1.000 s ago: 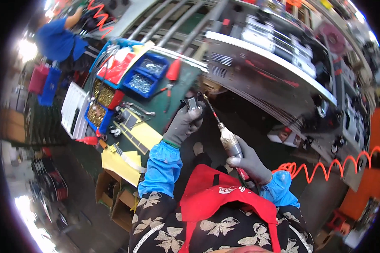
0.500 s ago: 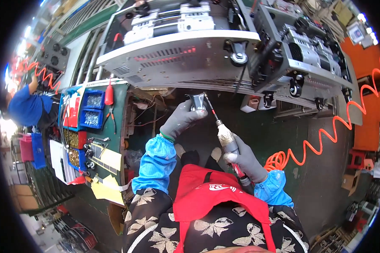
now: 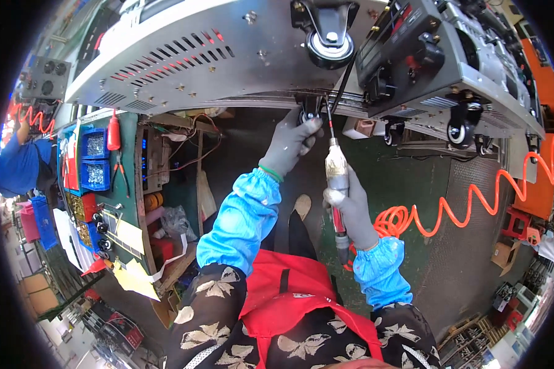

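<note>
My left hand (image 3: 291,142), in a grey glove, holds a small caster wheel (image 3: 311,112) against the underside edge of a grey metal cabinet (image 3: 215,55). My right hand (image 3: 351,212), also gloved, grips a pneumatic screwdriver (image 3: 337,184) upright. Its long bit (image 3: 330,120) points up at the caster's mount beside my left fingers. An orange coiled air hose (image 3: 468,203) runs from the tool's base off to the right. Another caster (image 3: 328,37) is fixed on the cabinet above.
A second grey machine (image 3: 449,67) with casters lies at the upper right. A green workbench (image 3: 126,178) at left holds blue parts bins (image 3: 95,160), a red bottle and pliers. A person in blue (image 3: 21,166) stands at far left. Green floor lies below.
The view has swung toward the cabinet, which now fills the top. Both hands have risen to its lower edge, with the caster and the screwdriver bit brought up against it.
</note>
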`<action>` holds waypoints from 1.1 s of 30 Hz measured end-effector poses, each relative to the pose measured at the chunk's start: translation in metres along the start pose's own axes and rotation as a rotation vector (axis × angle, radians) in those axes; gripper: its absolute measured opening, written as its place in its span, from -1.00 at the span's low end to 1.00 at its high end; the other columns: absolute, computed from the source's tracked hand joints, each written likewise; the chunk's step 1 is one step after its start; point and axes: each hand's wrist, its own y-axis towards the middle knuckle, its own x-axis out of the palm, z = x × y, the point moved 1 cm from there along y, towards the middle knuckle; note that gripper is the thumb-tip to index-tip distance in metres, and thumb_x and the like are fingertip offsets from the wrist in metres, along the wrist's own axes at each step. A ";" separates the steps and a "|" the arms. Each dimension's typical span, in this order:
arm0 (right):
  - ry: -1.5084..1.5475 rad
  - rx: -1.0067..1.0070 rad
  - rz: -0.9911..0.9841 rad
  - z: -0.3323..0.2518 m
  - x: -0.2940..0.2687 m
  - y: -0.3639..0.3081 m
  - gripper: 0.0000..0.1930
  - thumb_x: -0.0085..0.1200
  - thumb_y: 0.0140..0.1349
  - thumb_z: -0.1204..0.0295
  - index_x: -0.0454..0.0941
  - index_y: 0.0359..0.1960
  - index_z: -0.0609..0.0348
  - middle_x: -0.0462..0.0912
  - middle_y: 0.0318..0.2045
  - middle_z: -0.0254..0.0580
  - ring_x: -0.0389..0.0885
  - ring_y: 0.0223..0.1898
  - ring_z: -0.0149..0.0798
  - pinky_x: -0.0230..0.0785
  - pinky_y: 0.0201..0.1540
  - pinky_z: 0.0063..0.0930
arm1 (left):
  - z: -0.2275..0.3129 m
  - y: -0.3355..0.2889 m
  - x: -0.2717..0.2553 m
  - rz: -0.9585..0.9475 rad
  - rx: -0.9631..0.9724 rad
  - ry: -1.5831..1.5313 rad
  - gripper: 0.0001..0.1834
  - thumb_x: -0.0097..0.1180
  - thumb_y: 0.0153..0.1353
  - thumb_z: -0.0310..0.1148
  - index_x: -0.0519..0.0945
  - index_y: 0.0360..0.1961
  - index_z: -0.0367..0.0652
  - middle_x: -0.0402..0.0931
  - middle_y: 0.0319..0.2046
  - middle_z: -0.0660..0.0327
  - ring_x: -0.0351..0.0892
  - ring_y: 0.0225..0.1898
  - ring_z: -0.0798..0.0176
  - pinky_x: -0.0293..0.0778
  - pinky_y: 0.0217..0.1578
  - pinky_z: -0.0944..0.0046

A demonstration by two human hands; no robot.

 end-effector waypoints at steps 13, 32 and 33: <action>0.021 0.055 0.018 0.016 -0.004 0.046 -0.20 0.28 0.04 0.34 0.21 0.34 0.26 0.51 -0.19 -0.24 0.49 -0.33 -0.47 0.39 -0.29 -0.56 | -0.019 0.036 -0.003 0.142 0.111 -0.155 -0.52 0.26 0.25 -0.34 0.43 0.17 -0.11 0.55 -0.43 0.29 0.38 -0.59 0.54 0.21 -0.67 0.52; 0.060 0.071 0.011 0.022 0.003 0.047 -0.24 0.26 0.08 0.35 0.21 0.32 0.27 0.48 -0.18 -0.28 0.49 -0.27 -0.46 0.41 -0.23 -0.55 | -0.031 0.044 -0.005 0.220 0.301 -0.077 -0.39 0.28 0.22 -0.40 0.36 0.26 -0.33 0.59 -0.30 0.20 0.44 -0.57 0.51 0.30 -0.68 0.47; 0.034 0.073 0.021 0.022 0.004 0.047 -0.24 0.26 0.08 0.33 0.22 0.32 0.27 0.47 -0.18 -0.29 0.49 -0.28 -0.46 0.41 -0.25 -0.56 | -0.031 0.044 -0.006 0.226 0.301 -0.084 -0.39 0.28 0.22 -0.40 0.36 0.26 -0.33 0.59 -0.30 0.20 0.44 -0.57 0.51 0.30 -0.68 0.47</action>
